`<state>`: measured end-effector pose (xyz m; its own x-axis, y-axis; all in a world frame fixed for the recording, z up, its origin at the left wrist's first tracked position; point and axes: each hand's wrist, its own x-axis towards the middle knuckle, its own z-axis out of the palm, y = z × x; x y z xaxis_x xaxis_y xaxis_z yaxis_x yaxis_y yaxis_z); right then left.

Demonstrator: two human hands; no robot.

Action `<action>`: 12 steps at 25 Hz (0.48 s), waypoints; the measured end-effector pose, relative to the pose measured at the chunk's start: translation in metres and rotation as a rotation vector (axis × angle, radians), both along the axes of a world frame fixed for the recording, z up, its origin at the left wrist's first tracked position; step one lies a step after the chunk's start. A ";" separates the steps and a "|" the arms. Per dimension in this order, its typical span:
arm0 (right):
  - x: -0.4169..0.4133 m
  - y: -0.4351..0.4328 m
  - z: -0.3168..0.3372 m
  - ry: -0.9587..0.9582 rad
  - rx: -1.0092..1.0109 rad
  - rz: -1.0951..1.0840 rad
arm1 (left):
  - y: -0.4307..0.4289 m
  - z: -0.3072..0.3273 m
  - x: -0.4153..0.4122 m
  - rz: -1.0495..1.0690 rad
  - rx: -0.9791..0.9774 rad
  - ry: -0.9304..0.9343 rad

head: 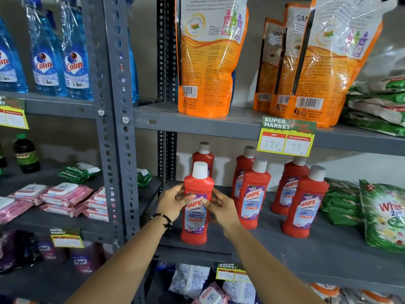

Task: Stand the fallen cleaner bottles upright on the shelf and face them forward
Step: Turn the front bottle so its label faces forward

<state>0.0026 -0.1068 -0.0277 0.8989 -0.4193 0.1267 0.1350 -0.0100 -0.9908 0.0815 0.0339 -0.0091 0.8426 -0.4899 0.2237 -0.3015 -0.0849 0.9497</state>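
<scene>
Both hands grip one red bottle standing near the front edge of the grey shelf, toward its left end beside the slotted upright; the left hand is closed on the bottle's left flank at label height, and the right hand is closed on its right flank, thumb laid on the label; a grip from opposite sides at mid-height allows the bottle to be turned about its own axis without tipping.

The bottle is upright, base on the shelf as far as can be seen, white cap on top; its label faces forward and reads squarely, so the step in hand is judged to be final alignment of the face.

A second bottle stands directly behind it; only its cap and shoulders show. Two further pairs stand to the right: a middle pair and a right pair, each with one bottle in front of another; all are upright with labels forward; none lies on its side in view, so the task is judged nearly complete.

Green packs occupy the shelf's right end; they bound the row, which explains the left-to-centre spacing. A price tag hangs from the front edge of the shelf above, over the middle and right pairs.
</scene>
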 end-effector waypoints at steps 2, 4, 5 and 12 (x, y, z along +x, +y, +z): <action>0.002 0.001 -0.002 -0.003 -0.006 -0.016 | 0.000 0.001 0.000 -0.002 0.012 -0.006; 0.004 0.001 -0.005 -0.001 -0.005 -0.030 | 0.001 0.002 0.001 -0.008 0.023 -0.015; 0.005 0.001 -0.007 0.005 -0.004 -0.036 | 0.001 0.003 0.000 -0.012 0.028 -0.019; 0.007 0.001 -0.013 -0.004 -0.022 -0.045 | 0.007 -0.001 0.000 -0.018 0.024 -0.043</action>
<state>0.0095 -0.1055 -0.0405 0.8787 -0.4564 0.1397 0.1376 -0.0382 -0.9898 0.0810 0.0405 -0.0100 0.8236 -0.5105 0.2470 -0.3432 -0.1020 0.9337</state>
